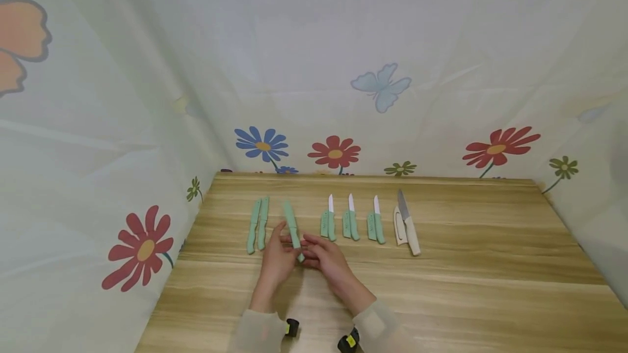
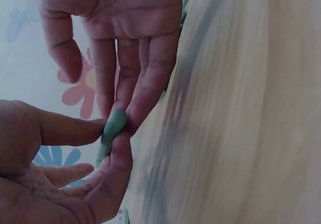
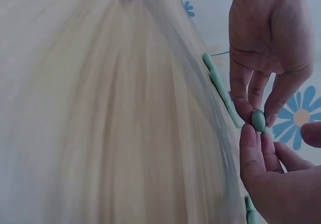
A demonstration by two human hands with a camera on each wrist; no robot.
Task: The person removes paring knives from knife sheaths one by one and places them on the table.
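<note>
A green sheathed knife (image 1: 292, 227) lies pointing away from me on the wooden table (image 1: 466, 282). My left hand (image 1: 284, 247) and right hand (image 1: 312, 248) meet at its near end, and both pinch it with their fingertips. In the left wrist view the left hand (image 2: 120, 114) reaches down from above onto the green tip (image 2: 113, 127), with the right hand (image 2: 108, 146) under it. The right wrist view shows the right hand (image 3: 257, 111) above the rounded green end (image 3: 259, 120) and the left hand (image 3: 251, 139) below.
Two more green sheathed knives (image 1: 257, 225) lie to the left. To the right are three white-bladed green knives (image 1: 350, 222) beside their sheaths, then a beige knife (image 1: 408, 222) with its white sheath (image 1: 399, 226). Flowered cloth walls (image 1: 122, 178) close in the table.
</note>
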